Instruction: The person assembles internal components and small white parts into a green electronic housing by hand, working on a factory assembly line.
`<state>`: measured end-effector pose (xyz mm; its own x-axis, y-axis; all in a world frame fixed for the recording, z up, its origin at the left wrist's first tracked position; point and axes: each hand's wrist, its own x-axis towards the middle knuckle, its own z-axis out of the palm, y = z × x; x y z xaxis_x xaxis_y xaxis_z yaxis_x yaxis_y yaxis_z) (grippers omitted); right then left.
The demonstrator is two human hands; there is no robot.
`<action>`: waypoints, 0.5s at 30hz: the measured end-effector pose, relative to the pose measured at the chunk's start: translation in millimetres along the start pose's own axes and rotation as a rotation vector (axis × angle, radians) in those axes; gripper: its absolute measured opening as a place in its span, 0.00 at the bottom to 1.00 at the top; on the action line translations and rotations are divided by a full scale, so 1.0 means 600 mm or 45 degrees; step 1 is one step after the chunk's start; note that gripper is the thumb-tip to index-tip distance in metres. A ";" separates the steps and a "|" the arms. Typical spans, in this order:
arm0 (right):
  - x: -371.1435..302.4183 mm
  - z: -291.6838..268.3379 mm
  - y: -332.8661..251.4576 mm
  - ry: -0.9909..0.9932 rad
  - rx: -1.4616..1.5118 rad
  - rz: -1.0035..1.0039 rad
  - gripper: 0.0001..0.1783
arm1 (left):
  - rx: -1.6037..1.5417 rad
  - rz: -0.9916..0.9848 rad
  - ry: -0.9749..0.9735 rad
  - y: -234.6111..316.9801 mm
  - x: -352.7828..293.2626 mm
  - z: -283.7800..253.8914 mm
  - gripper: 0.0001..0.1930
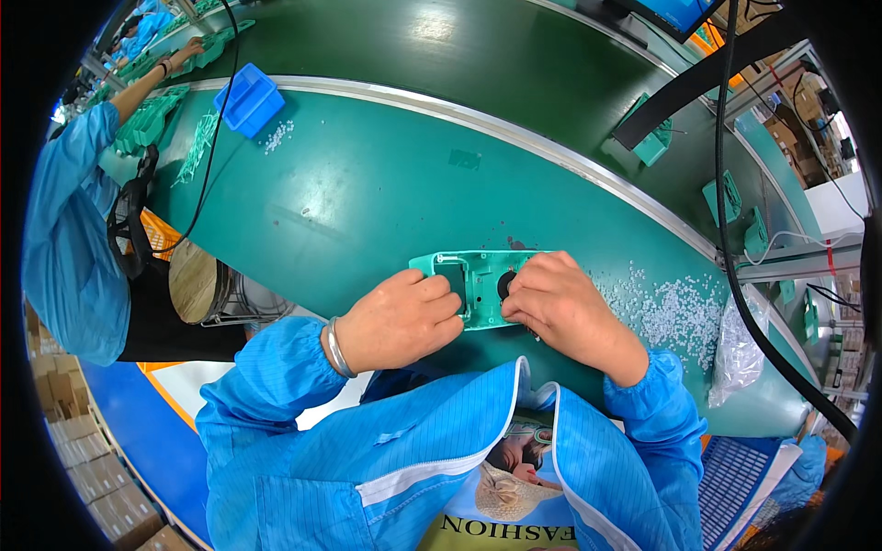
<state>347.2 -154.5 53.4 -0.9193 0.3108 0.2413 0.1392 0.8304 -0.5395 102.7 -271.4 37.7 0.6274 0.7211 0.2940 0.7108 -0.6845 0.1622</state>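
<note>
A green plastic housing [480, 296], open side up, lies on the green bench in front of me. My left hand [404, 317], with a metal bangle at the wrist, is closed round the housing's left end. At the housing's right part, my right hand [556, 298] has its fingers pinched together over a round black part [505, 284]. That hand hides the housing's right end. Whether the pinched fingers hold the black part or something smaller, I cannot make out.
Small white pieces [675, 312] are scattered to the right, beside a clear plastic bag [738, 354]. A blue bin [249, 99] stands at the far left near green strips [196, 147]. A co-worker [83, 220] sits on the left. A black cable [735, 230] hangs at right.
</note>
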 end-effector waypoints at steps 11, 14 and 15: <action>0.032 -0.029 -0.038 -0.106 -0.258 -0.037 0.05 | 0.028 0.013 -0.030 0.002 0.009 -0.010 0.05; 0.054 -0.033 -0.050 -0.288 -0.425 -0.012 0.05 | 0.024 0.016 -0.052 0.002 0.010 -0.011 0.05; 0.058 -0.032 -0.051 -0.299 -0.460 -0.013 0.06 | 0.015 0.017 -0.049 0.002 0.010 -0.011 0.05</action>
<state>318.2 -160.2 93.6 -0.9743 0.2229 0.0327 0.2113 0.9544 -0.2108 105.1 -268.4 46.1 0.6481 0.7158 0.2598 0.7060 -0.6927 0.1475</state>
